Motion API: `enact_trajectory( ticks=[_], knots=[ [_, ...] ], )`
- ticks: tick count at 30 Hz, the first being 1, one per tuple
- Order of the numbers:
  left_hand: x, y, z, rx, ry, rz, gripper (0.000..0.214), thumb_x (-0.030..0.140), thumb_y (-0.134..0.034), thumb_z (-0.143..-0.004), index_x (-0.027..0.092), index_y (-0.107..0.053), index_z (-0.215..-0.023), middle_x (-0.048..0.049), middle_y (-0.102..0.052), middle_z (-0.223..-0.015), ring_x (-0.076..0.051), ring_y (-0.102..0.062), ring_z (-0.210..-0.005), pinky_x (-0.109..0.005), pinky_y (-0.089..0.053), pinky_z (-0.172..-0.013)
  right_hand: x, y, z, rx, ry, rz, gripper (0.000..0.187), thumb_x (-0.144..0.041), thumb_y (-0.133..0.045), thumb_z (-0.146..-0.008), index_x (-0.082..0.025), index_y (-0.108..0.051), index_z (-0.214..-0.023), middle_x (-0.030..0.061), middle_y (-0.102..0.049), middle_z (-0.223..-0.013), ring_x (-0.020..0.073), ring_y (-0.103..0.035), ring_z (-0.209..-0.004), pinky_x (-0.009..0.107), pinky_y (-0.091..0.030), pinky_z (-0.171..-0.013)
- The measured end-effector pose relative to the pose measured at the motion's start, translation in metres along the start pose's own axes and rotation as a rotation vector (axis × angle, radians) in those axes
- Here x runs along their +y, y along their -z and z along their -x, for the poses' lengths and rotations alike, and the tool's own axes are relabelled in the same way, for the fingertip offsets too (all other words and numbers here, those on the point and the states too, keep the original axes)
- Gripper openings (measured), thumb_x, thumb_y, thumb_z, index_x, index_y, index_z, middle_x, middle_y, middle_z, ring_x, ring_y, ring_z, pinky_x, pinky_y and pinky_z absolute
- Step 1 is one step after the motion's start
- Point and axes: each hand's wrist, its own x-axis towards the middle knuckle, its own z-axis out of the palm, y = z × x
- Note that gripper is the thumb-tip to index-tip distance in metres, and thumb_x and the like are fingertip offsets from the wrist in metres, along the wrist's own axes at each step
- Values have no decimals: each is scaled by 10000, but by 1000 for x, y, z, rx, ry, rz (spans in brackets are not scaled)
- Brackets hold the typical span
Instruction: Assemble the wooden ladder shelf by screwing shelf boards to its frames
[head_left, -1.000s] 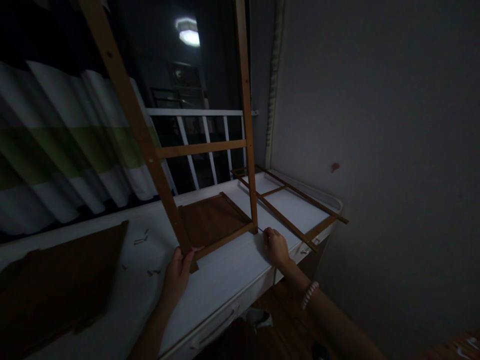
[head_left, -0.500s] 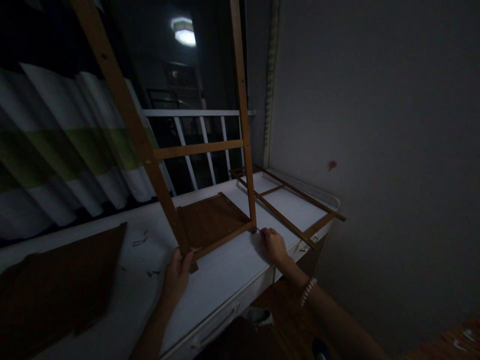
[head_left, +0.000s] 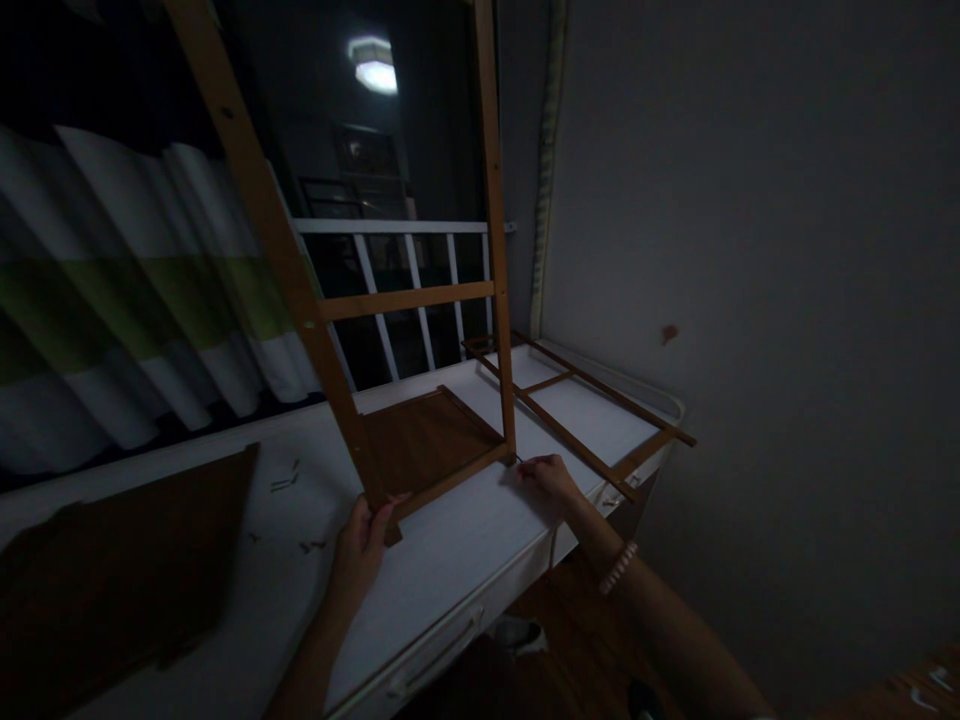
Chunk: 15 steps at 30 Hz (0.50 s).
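Observation:
An upright brown wooden frame (head_left: 420, 296) with a middle crossbar stands on the white desk, and a wooden shelf panel (head_left: 427, 440) lies level at its foot. My left hand (head_left: 361, 545) is closed around the frame's lower left corner, thumb on top. At the lower right corner, my right hand (head_left: 551, 478) pinches a thin dark hex key (head_left: 518, 459), whose tip meets the outer side of the post. Its other end is hidden in my fingers. Several small screws (head_left: 283, 484) lie on the desk left of the frame.
A second wooden frame (head_left: 555, 420) lies flat at the desk's right end by the wall. Dark brown panels (head_left: 135, 570) lie at the left. The white desk (head_left: 465, 530) has drawers with handles along its front. Behind are a curtain (head_left: 150, 290) and a railed window.
My right hand has turned slightly at the wrist, its fingers shifting around the hex key. The left hand keeps its hold on the frame. The view has shifted slightly.

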Motion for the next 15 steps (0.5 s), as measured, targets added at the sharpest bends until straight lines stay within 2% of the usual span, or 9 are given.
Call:
enact_trajectory(
  ticks=[2,4,6,8,10,13,15],
  knots=[
    [-2,-1,0,-3,3,7,329,491,-449,-746,189,-517,-860,-89,-660,-956,-213,-596,-924,-326,-441,-838,4,-4,-3,-30,-42,-62,199,-139,-421,-671,-106,-577,-551,-53,-397,-357,40,-281,-307,177,-220,-349],
    [-1,-1,1,9,11,14,316,483,-453,-746,194,-514,-860,-86,-665,-944,-209,-600,-918,-321,-442,-837,6,-9,-4,-5,-34,-77,182,-157,-418,-691,-95,-588,-669,-40,-452,-415,47,-334,-331,170,-255,-356],
    [1,-2,2,29,14,21,312,482,-455,-742,198,-516,-854,-84,-670,-929,-209,-604,-905,-320,-441,-839,6,-14,-4,78,14,-61,213,-179,-427,-717,-99,-560,-862,-23,-519,-526,65,-422,-398,173,-325,-396],
    [3,-2,2,41,19,12,313,490,-458,-733,201,-517,-838,-82,-672,-909,-211,-608,-889,-319,-445,-829,6,-17,-2,166,117,45,289,-191,-447,-731,-114,-487,-1008,-4,-557,-644,93,-494,-492,204,-402,-472],
    [3,-2,2,59,36,-19,321,509,-464,-718,205,-513,-808,-74,-675,-850,-215,-617,-840,-317,-463,-783,5,-18,1,222,250,220,301,-167,-464,-732,-106,-467,-1027,38,-570,-749,128,-545,-617,253,-454,-588],
    [-1,-2,2,76,58,-28,352,531,-463,-707,198,-509,-809,-69,-672,-821,-217,-622,-798,-318,-475,-739,5,-19,8,228,394,447,249,-98,-442,-741,-82,-504,-982,120,-545,-926,164,-557,-817,295,-453,-752],
    [-3,-2,2,74,69,-15,367,533,-469,-703,191,-513,-828,-74,-671,-838,-218,-619,-812,-321,-472,-748,6,-19,12,181,449,554,283,-61,-403,-760,-82,-505,-1023,138,-510,-1015,163,-547,-887,286,-442,-798]
  ],
)
